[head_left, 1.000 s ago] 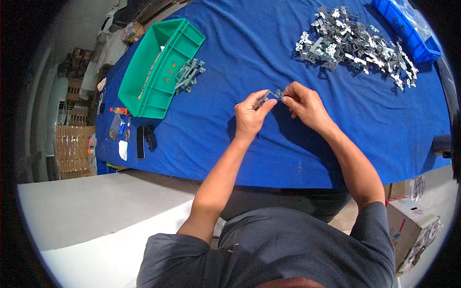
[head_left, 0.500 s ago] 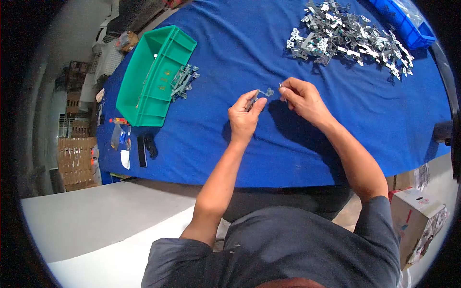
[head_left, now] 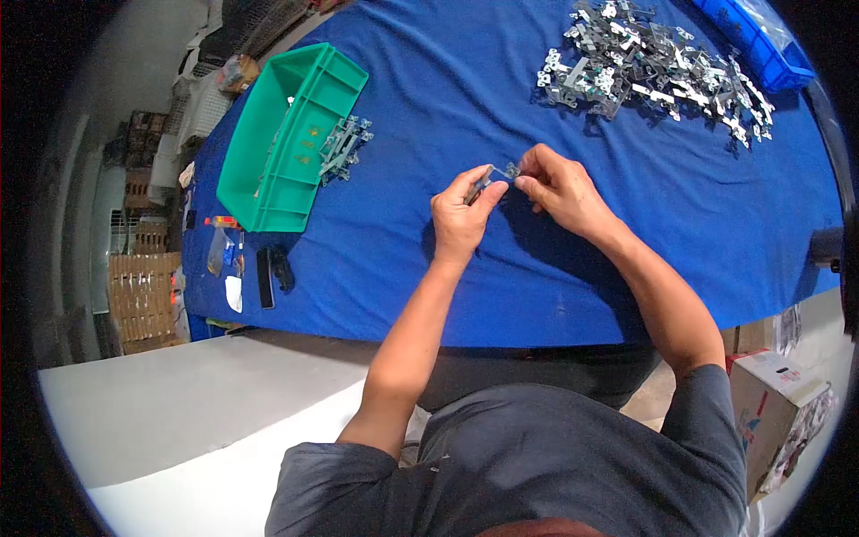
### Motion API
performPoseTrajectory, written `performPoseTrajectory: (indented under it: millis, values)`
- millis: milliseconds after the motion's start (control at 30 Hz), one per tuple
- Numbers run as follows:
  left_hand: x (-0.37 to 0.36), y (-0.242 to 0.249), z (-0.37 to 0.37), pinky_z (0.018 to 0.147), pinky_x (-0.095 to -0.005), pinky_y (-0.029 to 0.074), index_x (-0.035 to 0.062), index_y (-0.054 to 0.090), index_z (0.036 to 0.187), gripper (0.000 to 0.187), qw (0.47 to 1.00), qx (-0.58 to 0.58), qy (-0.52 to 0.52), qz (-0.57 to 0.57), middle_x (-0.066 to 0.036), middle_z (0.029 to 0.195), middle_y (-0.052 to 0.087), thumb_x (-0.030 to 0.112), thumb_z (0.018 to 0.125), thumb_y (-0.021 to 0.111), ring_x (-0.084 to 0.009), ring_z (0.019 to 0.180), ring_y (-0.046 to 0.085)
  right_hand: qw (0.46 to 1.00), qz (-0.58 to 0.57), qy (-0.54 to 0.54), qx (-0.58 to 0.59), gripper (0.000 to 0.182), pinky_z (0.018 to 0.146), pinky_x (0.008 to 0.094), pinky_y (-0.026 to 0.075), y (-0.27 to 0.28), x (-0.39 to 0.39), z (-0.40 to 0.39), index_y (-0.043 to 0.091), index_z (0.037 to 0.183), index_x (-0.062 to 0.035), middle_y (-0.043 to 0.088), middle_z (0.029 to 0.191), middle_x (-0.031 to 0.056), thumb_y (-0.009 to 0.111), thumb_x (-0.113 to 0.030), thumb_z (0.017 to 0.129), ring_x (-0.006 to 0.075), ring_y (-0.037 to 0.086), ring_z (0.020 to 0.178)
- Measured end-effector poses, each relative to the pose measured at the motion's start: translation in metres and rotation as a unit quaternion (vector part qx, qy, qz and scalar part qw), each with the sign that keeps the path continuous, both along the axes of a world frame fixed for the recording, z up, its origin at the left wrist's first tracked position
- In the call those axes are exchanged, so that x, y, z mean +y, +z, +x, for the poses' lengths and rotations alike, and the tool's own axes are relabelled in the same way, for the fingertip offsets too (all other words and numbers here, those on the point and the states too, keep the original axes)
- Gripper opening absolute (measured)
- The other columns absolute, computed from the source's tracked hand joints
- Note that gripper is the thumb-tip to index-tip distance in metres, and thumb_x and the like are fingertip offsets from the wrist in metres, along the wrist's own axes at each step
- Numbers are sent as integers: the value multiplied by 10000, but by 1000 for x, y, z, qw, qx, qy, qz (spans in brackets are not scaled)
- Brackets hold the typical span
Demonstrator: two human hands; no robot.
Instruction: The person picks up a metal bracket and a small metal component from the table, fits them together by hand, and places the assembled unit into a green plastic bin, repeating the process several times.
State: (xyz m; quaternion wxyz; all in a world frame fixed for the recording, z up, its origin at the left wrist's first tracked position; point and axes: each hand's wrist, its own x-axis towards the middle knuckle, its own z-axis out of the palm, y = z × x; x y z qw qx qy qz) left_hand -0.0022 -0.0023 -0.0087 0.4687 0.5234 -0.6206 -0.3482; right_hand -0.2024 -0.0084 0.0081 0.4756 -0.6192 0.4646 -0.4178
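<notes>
1. Here's the left hand [head_left: 459,224], thumb and fingers clamped on a small metal bracket [head_left: 501,171], held up over the blue cloth [head_left: 420,295]!
2. In from the other side, the right hand [head_left: 564,191], thumb and fingers bunched right at the bracket's far end; whether they grip anything, I can't tell.
3. Out left, a small cluster of metal parts [head_left: 344,150] sits just beside the green bin [head_left: 288,199].
4. Far right, a big loose heap of metal pieces [head_left: 626,76] lies near the blue tray [head_left: 761,43].
</notes>
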Motion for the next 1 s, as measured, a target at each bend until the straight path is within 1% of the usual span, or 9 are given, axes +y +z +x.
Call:
performPoseTrajectory:
  millis: [167,267,367,400,500,533,767,833,1000]
  values:
    - [2,7,-2,620,-233,486,-4,741,1095,305,997,-56,-24,-38,12,791,690,148,849,840,-34,689,554,998,44,19,-32,167,574,350,480,5,0,0,645,993,7,639,788,114,650,-159,975,190,623,644]
    - [2,8,-3,620,-223,477,-3,742,1104,300,996,-73,-35,-45,22,819,692,135,854,835,-34,697,553,979,-191,-39,66,160,661,348,484,-11,-4,1,654,1008,-11,629,857,111,647,-168,977,187,612,751]
    - [2,8,-3,612,-244,494,-5,741,1075,292,998,-34,-19,-42,-3,770,705,142,843,840,-41,672,568,987,-137,-86,12,164,739,347,476,3,-6,-4,666,1010,-21,610,900,112,652,-180,974,184,590,842]
    - [1,6,-3,601,-240,484,-6,740,1076,289,1000,-3,-7,-24,9,763,695,143,848,837,-37,666,557,987,-137,-85,13,164,674,326,482,2,-7,-5,676,999,-10,642,847,91,641,-169,977,155,602,756]
    - [0,3,-2,559,-226,434,-12,735,1078,283,999,41,16,25,46,735,651,153,866,825,-20,641,507,997,70,16,-18,174,604,305,483,7,-5,-5,683,976,4,675,783,67,634,-163,977,122,599,664]
    - [1,4,1,543,-222,414,-14,733,1079,281,998,47,23,42,58,725,633,157,874,820,-13,632,488,998,48,28,-13,184,554,295,480,4,-4,-2,687,964,15,688,735,52,628,-159,975,98,598,603]
    - [3,10,-3,484,-216,330,-9,730,1099,273,997,64,11,38,75,677,572,160,897,802,-7,571,428,997,55,47,27,172,578,325,498,12,1,-4,684,979,-3,678,736,69,637,-168,969,125,628,624]
    - [2,8,-2,563,-200,418,-2,730,1117,278,998,55,-5,38,46,759,649,136,888,806,-13,655,508,998,45,39,23,170,582,328,499,7,-1,-4,682,982,-6,676,735,73,640,-170,968,133,631,625]
    - [1,6,2,643,-206,471,-21,730,1118,293,999,10,-4,37,15,852,700,125,878,814,-29,731,558,999,35,16,-28,178,539,268,507,0,-2,1,639,1079,3,627,815,33,639,-150,989,81,583,663]
